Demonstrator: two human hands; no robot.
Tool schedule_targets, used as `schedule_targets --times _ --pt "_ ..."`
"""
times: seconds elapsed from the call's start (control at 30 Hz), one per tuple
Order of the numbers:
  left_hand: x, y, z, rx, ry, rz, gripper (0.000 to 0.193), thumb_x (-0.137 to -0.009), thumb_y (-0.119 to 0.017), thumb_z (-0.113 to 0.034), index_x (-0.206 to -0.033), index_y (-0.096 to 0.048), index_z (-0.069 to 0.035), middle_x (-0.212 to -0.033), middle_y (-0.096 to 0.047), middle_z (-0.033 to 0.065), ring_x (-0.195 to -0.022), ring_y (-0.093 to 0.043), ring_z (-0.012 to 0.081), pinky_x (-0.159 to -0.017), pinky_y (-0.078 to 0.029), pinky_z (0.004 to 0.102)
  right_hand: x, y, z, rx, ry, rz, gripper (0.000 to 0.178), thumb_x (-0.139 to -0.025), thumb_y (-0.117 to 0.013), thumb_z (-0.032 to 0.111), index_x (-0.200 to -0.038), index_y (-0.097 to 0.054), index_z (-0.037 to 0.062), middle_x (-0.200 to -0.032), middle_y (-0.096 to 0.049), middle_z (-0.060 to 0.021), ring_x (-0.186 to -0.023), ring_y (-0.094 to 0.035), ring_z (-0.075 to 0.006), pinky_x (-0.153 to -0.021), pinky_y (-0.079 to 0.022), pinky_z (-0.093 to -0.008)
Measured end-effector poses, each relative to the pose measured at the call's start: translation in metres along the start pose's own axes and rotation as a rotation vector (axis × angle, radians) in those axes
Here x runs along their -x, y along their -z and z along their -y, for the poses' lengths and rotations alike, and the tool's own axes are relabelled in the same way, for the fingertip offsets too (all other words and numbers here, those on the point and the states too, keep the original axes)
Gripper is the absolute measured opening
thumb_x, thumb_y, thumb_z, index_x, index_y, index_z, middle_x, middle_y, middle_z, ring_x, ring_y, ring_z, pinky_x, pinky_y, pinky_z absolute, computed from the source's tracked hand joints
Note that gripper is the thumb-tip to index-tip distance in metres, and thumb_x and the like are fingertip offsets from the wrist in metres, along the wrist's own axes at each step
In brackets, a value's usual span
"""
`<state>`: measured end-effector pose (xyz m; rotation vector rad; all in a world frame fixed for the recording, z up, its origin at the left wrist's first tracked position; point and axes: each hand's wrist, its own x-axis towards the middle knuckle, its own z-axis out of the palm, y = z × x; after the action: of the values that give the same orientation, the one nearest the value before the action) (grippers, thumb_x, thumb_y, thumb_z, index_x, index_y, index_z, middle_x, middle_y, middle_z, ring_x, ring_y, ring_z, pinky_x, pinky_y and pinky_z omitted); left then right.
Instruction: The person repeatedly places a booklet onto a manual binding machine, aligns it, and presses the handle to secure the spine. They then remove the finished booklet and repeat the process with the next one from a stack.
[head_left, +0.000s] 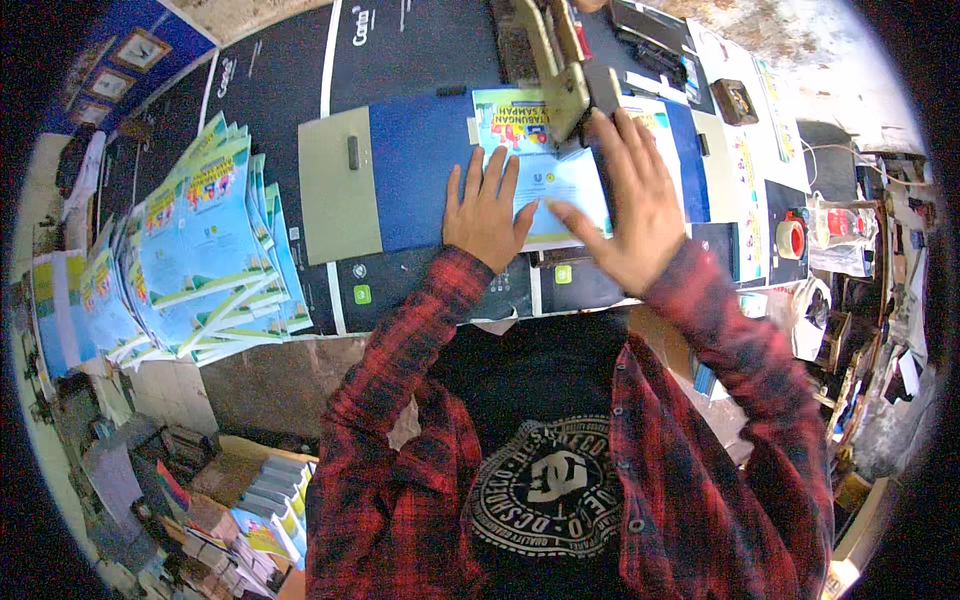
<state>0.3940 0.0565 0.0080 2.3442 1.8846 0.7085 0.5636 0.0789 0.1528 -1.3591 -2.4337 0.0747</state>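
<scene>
A light blue booklet (545,180) was pinned flat on the blue surface (420,170) under a heavy stapler (560,70). The left hand (487,205) and right hand (635,205) were spread open, palms down. Thin, limp, likely slippery; best gripped at its edges.

Even bright light, soft shadows, strong fisheye bending, dark vignetted corners

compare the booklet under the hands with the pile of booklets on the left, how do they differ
The booklet under the hands is a single copy lying flat on the blue board, beneath the stapler; the pile is many copies fanned out loosely on the dark table. The left hand and right hand press the booklet; nothing touches the pile. Both have light blue covers with colourful print.
</scene>
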Motion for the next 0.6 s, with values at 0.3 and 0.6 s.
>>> schedule_targets --times 0.3,0.6 --pt "0.001 -0.004 0.003 -0.005 0.008 0.048 0.063 -0.092 -0.053 -0.047 -0.140 -0.045 -0.006 -0.150 -0.038 0.0138 -0.140 -0.032 0.0357 -0.113 -0.024 0.0554 0.006 -0.010 -0.011 -0.362 -0.047 0.060 0.081 -0.082 -0.072 0.030 -0.147 -0.034 -0.0001 -0.154 -0.025 -0.0291 -0.143 -0.029 -0.0392 -0.113 -0.029 -0.0438" --pt "-0.001 0.002 0.004 0.084 0.198 -0.027 0.071 -0.089 -0.060 -0.045 -0.133 -0.045 0.009 -0.146 -0.035 0.0300 -0.137 -0.030 0.0484 -0.113 -0.023 0.0564 0.008 -0.068 -0.179 0.437 -0.228 0.351 0.099 -0.075 -0.070 0.063 -0.151 -0.030 0.0143 -0.153 -0.033 -0.0222 -0.143 -0.028 -0.0403 -0.113 -0.027 -0.0556"
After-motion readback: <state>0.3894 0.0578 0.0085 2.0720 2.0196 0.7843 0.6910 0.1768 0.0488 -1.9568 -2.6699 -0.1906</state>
